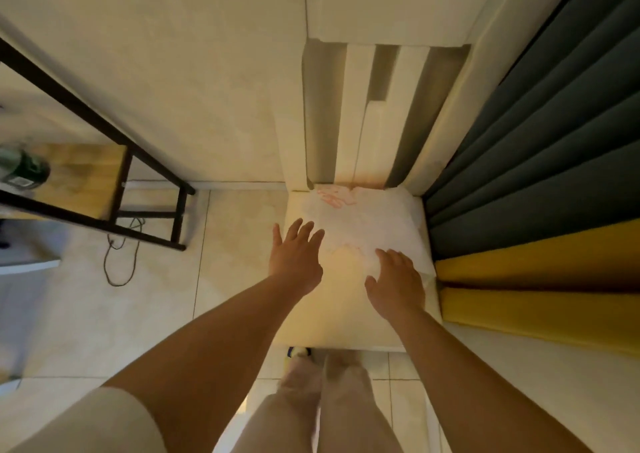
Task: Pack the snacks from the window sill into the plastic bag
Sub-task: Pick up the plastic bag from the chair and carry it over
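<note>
A thin white plastic bag (360, 225) with faint red print lies crumpled and flat on a low white ledge (332, 317) below the window recess. My left hand (294, 258) hovers with fingers spread at the bag's left edge. My right hand (396, 281) rests on the bag's near right corner, fingers curled onto the plastic; whether it grips the plastic is unclear. No snacks show in this view.
Dark green and yellow curtains (540, 189) hang close on the right. A black metal frame with a wooden shelf (79, 178) stands at the left, a cable (121, 255) trailing on the tiled floor. My legs (322, 407) stand just before the ledge.
</note>
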`<action>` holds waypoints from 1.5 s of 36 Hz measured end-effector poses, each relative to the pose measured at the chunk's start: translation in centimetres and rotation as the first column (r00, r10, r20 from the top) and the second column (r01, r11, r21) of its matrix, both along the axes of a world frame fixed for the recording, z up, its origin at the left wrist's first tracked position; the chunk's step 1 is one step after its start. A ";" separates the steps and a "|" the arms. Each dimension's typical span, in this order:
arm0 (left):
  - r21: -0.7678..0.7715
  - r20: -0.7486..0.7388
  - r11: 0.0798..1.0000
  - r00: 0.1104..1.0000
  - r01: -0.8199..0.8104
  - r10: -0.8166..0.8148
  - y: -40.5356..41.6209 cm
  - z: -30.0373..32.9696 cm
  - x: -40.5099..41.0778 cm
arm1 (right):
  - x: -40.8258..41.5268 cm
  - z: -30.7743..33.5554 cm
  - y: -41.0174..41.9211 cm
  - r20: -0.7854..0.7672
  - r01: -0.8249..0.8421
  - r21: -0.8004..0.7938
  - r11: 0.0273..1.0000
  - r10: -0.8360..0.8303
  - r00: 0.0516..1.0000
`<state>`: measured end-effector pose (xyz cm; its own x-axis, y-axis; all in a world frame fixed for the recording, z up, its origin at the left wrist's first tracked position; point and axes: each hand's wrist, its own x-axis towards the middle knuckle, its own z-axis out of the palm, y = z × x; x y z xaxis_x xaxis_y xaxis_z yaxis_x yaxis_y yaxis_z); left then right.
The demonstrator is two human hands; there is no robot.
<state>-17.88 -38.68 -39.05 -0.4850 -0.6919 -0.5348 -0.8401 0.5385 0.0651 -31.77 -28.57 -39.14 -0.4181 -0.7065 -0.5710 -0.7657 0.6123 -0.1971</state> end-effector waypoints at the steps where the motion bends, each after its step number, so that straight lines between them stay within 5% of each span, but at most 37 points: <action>1: -0.005 0.005 1.000 1.000 0.002 -0.002 -0.6 -0.8 -0.6 | -0.3 -0.8 -0.5 0.008 -0.004 0.005 1.000 0.004 1.000; 18: -0.111 0.049 0.984 0.990 0.139 -0.134 -5.1 -11.7 -8.1 | -5.8 -9.5 -4.7 -0.055 -0.114 0.006 0.993 0.114 0.992; 23: -0.034 -0.107 0.995 0.990 -0.099 0.095 -6.1 -12.2 -9.2 | -6.8 -10.4 -5.6 -0.057 -0.169 -0.002 0.986 0.168 0.984; 28: 0.299 -0.401 0.842 0.742 -0.449 0.538 -5.7 -9.7 -10.6 | -6.4 -9.7 -7.6 -0.053 -0.065 -0.104 0.992 0.059 0.997; 32: 0.647 -0.368 0.528 0.381 -0.551 0.848 -6.2 -7.7 -10.3 | -6.6 -7.9 -9.2 -0.065 0.101 -0.185 0.978 -0.115 0.991; 34: 0.688 -0.370 0.478 0.303 -0.546 0.878 -6.6 -6.5 -9.9 | -7.0 -7.0 -9.7 0.028 0.245 -0.199 0.949 -0.244 0.969; 37: 0.663 -0.396 0.543 0.374 -0.516 0.839 -7.2 -4.5 -9.1 | -7.7 -4.9 -10.7 0.324 0.610 -0.176 0.772 -0.540 0.777; 39: 0.585 -0.424 0.650 0.500 -0.486 0.755 -7.5 -3.1 -8.3 | -8.0 -3.2 -11.1 0.372 0.668 -0.171 0.725 -0.580 0.725; 46: 0.125 -0.310 0.979 0.931 -0.162 0.194 -7.9 2.5 -3.7 | -8.0 3.8 -8.3 0.121 0.163 -0.441 0.883 -0.121 0.985; 51: -0.108 -0.189 0.992 0.981 -0.065 0.043 -7.5 4.4 0.9 | -8.3 6.8 -5.0 -0.119 -0.274 -0.183 0.944 0.256 0.959; 54: -0.194 0.017 0.981 1.000 -0.019 0.022 -6.7 5.3 3.6 | -7.3 8.0 -3.3 -0.153 -0.203 -0.121 0.972 0.184 0.971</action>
<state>-14.30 -45.39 -33.73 -0.4606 -0.7930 -0.3988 -0.8512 0.5220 -0.0550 -39.02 -31.89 -31.17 -0.3347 -0.8482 -0.4105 -0.8929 0.4247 -0.1496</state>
